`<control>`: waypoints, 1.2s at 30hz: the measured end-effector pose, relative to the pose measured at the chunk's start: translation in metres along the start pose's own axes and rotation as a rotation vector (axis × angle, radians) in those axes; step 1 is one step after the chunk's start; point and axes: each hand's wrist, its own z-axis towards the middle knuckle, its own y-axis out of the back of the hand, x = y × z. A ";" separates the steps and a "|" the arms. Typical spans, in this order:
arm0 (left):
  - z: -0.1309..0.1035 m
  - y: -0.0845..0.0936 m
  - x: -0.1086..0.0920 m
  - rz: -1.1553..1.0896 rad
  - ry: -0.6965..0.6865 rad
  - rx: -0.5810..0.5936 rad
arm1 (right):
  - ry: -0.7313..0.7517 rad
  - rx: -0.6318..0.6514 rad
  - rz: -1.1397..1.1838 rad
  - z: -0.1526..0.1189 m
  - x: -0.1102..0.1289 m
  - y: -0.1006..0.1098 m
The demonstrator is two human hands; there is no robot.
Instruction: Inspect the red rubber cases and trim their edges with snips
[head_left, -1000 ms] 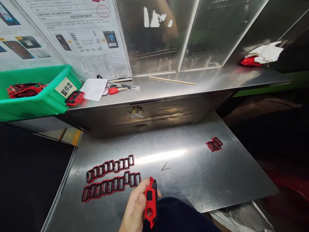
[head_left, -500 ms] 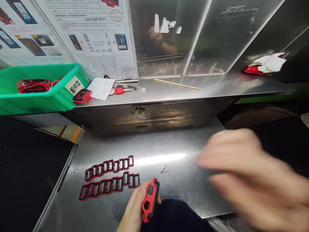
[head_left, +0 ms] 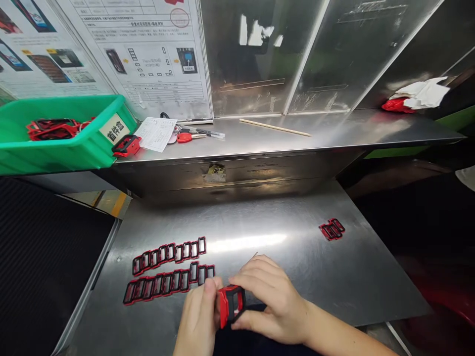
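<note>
Left hand (head_left: 198, 316) low at the near edge of the steel worktable (head_left: 289, 267), fingers curled, thumb pressed on the left side of a red and black plastic case (head_left: 230, 304), which it grips. Right hand (head_left: 272, 296) reaching in from the right, forearm cut off by the lower frame edge; fingers arched over the case top, thumb beneath it, closed on the same piece. Case held between both hands just above the table edge; its underside and far face are hidden by the fingers. A small metal item behind the right knuckles is mostly covered and cannot be identified. Left of the hands, two rows of red-edged black frames (head_left: 168, 272) lying flat; a small cluster of like frames (head_left: 332, 230) well apart to the right. On the raised shelf: green bin (head_left: 74, 148) holding red parts, a loose case (head_left: 126, 146), paper slip (head_left: 156, 133), keys (head_left: 185, 137), wooden stick (head_left: 274, 127), white cloth (head_left: 423, 93).
</note>
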 end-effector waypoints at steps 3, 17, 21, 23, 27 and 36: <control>0.000 -0.001 -0.008 -0.050 -0.032 -0.005 | -0.109 -0.004 0.077 -0.002 0.003 -0.003; -0.001 -0.006 -0.009 -0.234 0.058 0.041 | -0.506 0.037 0.355 -0.004 0.019 -0.006; -0.002 -0.007 -0.016 -0.318 0.165 0.035 | -0.418 -0.030 0.272 -0.008 0.014 -0.004; -0.002 -0.009 -0.019 -0.358 0.245 0.012 | -0.268 -0.073 0.140 -0.011 0.009 -0.001; -0.004 -0.010 -0.020 -0.375 0.346 0.060 | 0.032 -0.040 -0.089 -0.013 -0.001 0.004; -0.005 -0.007 -0.010 -0.337 0.418 0.148 | 0.038 -0.039 -0.034 -0.011 -0.004 -0.002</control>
